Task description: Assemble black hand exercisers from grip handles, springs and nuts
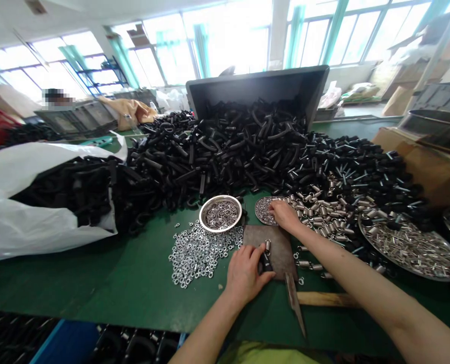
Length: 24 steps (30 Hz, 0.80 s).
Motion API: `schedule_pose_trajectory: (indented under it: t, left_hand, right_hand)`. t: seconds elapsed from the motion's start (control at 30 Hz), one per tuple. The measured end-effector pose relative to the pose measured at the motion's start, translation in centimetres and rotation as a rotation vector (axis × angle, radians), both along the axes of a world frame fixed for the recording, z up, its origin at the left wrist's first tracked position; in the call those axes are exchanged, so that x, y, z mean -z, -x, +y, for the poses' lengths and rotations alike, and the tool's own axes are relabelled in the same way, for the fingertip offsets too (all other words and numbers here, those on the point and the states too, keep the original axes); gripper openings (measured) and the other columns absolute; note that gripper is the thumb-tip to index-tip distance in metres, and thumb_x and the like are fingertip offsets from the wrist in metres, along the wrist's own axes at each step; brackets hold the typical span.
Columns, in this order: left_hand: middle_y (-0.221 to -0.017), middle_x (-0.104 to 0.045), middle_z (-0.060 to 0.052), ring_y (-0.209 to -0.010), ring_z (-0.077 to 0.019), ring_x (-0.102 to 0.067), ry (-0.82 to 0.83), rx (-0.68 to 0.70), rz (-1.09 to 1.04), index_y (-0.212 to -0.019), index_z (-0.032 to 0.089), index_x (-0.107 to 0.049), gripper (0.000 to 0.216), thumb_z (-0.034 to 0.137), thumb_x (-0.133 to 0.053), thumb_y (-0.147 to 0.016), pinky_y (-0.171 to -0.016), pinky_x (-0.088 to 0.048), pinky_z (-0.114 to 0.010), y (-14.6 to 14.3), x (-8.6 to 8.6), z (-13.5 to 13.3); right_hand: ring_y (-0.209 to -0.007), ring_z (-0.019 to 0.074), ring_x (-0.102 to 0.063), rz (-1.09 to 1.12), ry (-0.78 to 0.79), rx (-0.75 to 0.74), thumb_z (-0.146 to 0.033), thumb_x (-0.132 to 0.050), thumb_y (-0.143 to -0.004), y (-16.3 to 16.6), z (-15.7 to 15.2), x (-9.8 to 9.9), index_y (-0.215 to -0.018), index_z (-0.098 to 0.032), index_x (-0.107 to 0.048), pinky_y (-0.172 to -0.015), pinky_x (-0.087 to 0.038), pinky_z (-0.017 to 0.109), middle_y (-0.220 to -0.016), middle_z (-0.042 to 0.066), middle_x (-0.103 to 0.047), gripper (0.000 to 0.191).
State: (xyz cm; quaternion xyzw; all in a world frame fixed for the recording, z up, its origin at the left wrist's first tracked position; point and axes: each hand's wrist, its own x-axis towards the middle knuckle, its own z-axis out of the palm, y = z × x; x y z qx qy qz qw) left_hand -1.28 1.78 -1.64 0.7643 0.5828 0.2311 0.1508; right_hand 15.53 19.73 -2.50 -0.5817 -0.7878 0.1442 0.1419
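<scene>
My left hand [245, 271] is closed around a small black handle piece with a metal spring [267, 246] on its end, resting on a dark metal plate [281, 242]. My right hand [283, 213] reaches into a small dish of tiny metal parts [263, 208], fingers pinched together; what they hold is too small to see. A steel bowl of small parts [220, 213] and a scatter of silver nuts [198, 251] lie just left of the plate.
A big heap of black curved handles [228, 146] spills from a tipped grey bin [255, 86]. A white bag [28, 202] lies at left. A tray of springs [407, 245] sits at right beside cardboard boxes [430, 162]. A wooden stick [325, 299] lies near me.
</scene>
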Motion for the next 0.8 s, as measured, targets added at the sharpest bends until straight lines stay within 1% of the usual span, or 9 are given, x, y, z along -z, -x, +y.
schedule_pose_trajectory:
  t: [0.1,0.17,0.23,0.3,0.4,0.47,0.57,0.67,0.8]
  left_hand:
    - [-0.107,-0.059,-0.007,-0.103,-0.0257,-0.051,0.091,-0.096,-0.276,-0.117,0.024,-0.057,0.06,0.045,-0.073,-0.064,-0.091,-0.04,-0.04,0.1,-0.2,0.6]
    - [-0.105,-0.061,-0.007,-0.1,-0.024,-0.054,0.244,-0.214,-0.613,-0.115,0.021,-0.059,0.058,0.046,-0.073,-0.064,-0.09,-0.041,-0.038,0.4,-0.5,1.1]
    - [-0.097,-0.062,-0.006,-0.088,-0.0199,-0.058,0.446,-0.339,-1.009,-0.114,0.019,-0.059,0.057,0.05,-0.069,-0.068,-0.082,-0.047,-0.034,0.7,-1.0,1.5]
    - [-0.087,-0.061,-0.005,-0.074,-0.0152,-0.059,0.637,-0.44,-1.357,-0.11,0.017,-0.06,0.053,0.054,-0.063,-0.072,-0.068,-0.05,-0.028,1.0,-1.7,1.6]
    - [-0.077,-0.059,-0.004,-0.061,-0.0107,-0.057,0.83,-0.49,-1.686,-0.097,0.014,-0.061,0.049,0.057,-0.06,-0.073,-0.055,-0.049,-0.022,1.2,-2.5,1.3]
    - [-0.075,-0.059,-0.004,-0.059,-0.0101,-0.057,0.877,-0.446,-1.801,-0.093,0.013,-0.061,0.046,0.056,-0.059,-0.075,-0.053,-0.049,-0.021,1.1,-3.0,0.9]
    - [-0.075,-0.06,-0.004,-0.059,-0.0107,-0.058,0.886,-0.389,-1.865,-0.091,0.013,-0.061,0.043,0.053,-0.059,-0.076,-0.052,-0.05,-0.022,0.8,-3.6,0.3]
    - [-0.074,-0.06,-0.003,-0.059,-0.0106,-0.058,0.888,-0.368,-1.866,-0.092,0.013,-0.062,0.042,0.052,-0.057,-0.078,-0.051,-0.05,-0.021,0.5,-3.9,0.0]
    - [-0.076,-0.06,-0.004,-0.06,-0.01,-0.057,0.862,-0.374,-1.81,-0.093,0.013,-0.062,0.042,0.052,-0.058,-0.078,-0.051,-0.05,-0.021,0.4,-3.8,-0.3]
  right_hand:
    - [-0.086,0.017,-0.061,0.134,0.009,0.051,-0.025,-0.054,-0.085,-0.6,-0.3,-0.6,-0.092,-0.014,-0.06,-0.079,-0.048,0.036,-0.091,0.005,-0.065,0.014]
    - [-0.075,0.0151,-0.062,0.25,0.025,0.058,-0.021,-0.051,-0.084,-0.8,-1.3,-1.3,-0.085,-0.015,-0.058,-0.072,-0.049,0.031,-0.081,0.004,-0.067,0.009]
    - [-0.065,0.0132,-0.062,0.366,0.051,0.043,-0.022,-0.047,-0.085,-1.0,-3.0,-2.0,-0.088,-0.017,-0.055,-0.062,-0.049,0.027,-0.08,0.003,-0.068,0.011]
    - [-0.06,0.0125,-0.061,0.468,0.076,0.014,-0.027,-0.043,-0.087,-0.9,-5.4,-2.6,-0.094,-0.018,-0.052,-0.057,-0.049,0.026,-0.084,0.003,-0.069,0.014]
    - [-0.064,0.0142,-0.062,0.698,0.136,-0.041,-0.034,-0.049,-0.084,-0.3,-9.2,-3.2,-0.091,-0.02,-0.054,-0.059,-0.049,0.027,-0.083,0.002,-0.069,0.016]
    - [-0.067,0.0158,-0.062,0.81,0.169,-0.07,-0.034,-0.058,-0.079,0.4,-11.2,-3.6,-0.081,-0.02,-0.059,-0.062,-0.049,0.028,-0.076,0.002,-0.068,0.014]
    - [-0.073,0.0168,-0.06,0.826,0.136,-0.123,-0.028,-0.063,-0.074,1.4,-12.7,-4.1,-0.073,-0.02,-0.063,-0.07,-0.047,0.03,-0.075,0.001,-0.066,0.009]
    - [-0.075,0.0164,-0.059,0.833,0.077,-0.189,-0.024,-0.063,-0.073,1.9,-12.9,-4.6,-0.069,-0.02,-0.064,-0.071,-0.045,0.029,-0.075,0.002,-0.064,0.006]
    - [-0.073,0.0156,-0.058,0.798,0.081,-0.201,-0.023,-0.063,-0.074,1.8,-12.7,-4.8,-0.069,-0.02,-0.063,-0.069,-0.044,0.028,-0.074,0.001,-0.062,0.006]
